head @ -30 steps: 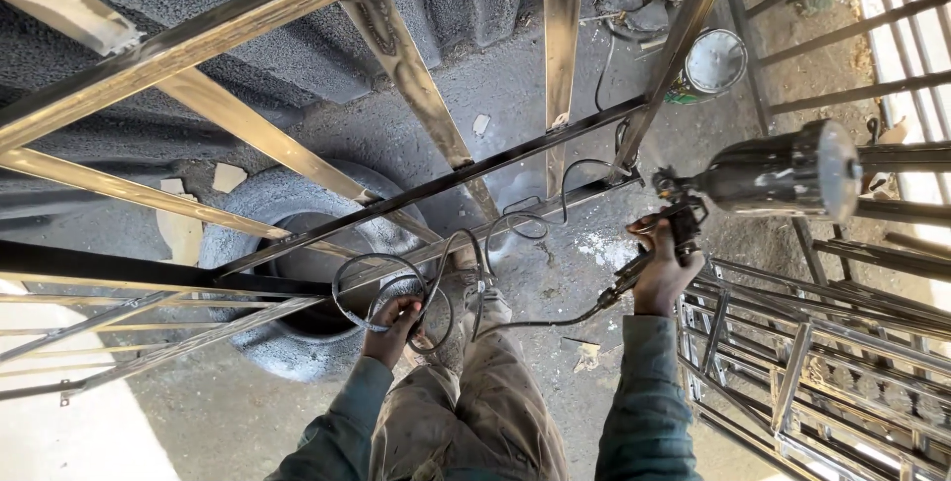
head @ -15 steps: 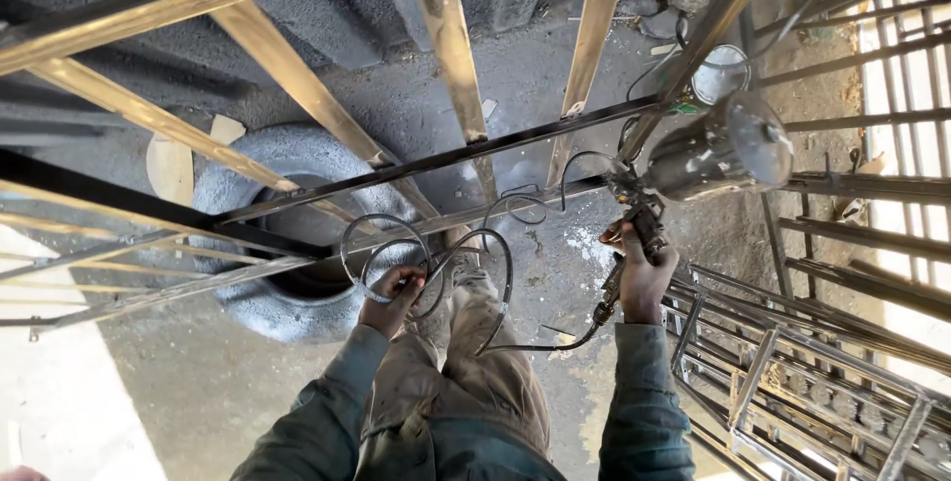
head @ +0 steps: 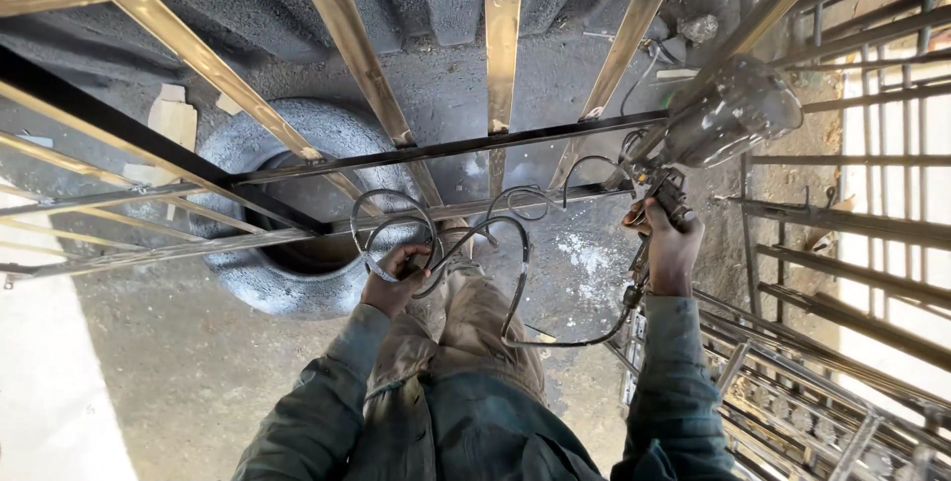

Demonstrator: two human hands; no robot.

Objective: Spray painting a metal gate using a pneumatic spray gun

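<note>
Head view, looking straight down. The right hand (head: 672, 248), right of centre, is clenched around the handle of a spray gun (head: 666, 189), whose metal cup (head: 731, 116) tilts toward the upper right, paint-flecked, just beside the right end of a black crossbar (head: 446, 149). The left hand (head: 394, 278), lower centre-left, grasps gathered loops of dark hose (head: 475, 233); the loops rise above the fist, touching the lower rail, and one strand sags down across the trousers (head: 475, 327) and curves back up to the gun's base.

A gate frame (head: 342, 35) spans the upper half: brass-coloured bars fan from the top edge down to the black crossbar, with open gaps between them showing the dark ground. A worn tyre (head: 287, 283) lies under the frame at centre-left, near the left hand. Stacked metal grilles (head: 822, 342) crowd the right edge and lower right, close beside the right sleeve. The lower left holds bare concrete floor (head: 149, 372), the widest open room.
</note>
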